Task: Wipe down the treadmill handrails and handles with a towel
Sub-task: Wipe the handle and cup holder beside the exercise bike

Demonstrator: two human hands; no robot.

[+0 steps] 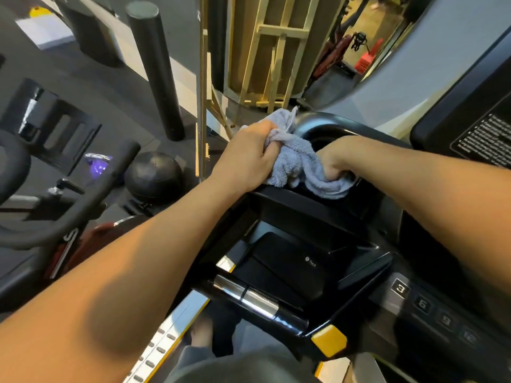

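A light blue-grey towel [298, 161] is bunched over the black curved handrail [326, 123] at the upper left corner of the treadmill console. My left hand [246, 156] grips the towel's left end, its fingers curled into the cloth. My right hand [334, 158] grips the towel's right end, pressed down against the black console edge. Nearer me, a black handle with two chrome grip sensors [246, 295] runs across the console's front, untouched by either hand.
A black console tray [290, 261] lies between my forearms, with numbered buttons [423, 304] at right and a yellow end cap [329, 341] below. An exercise bike's handlebar [55, 217], a black ball [153, 175] and a black post [157, 70] stand at left. Wooden frames [271, 51] rise behind.
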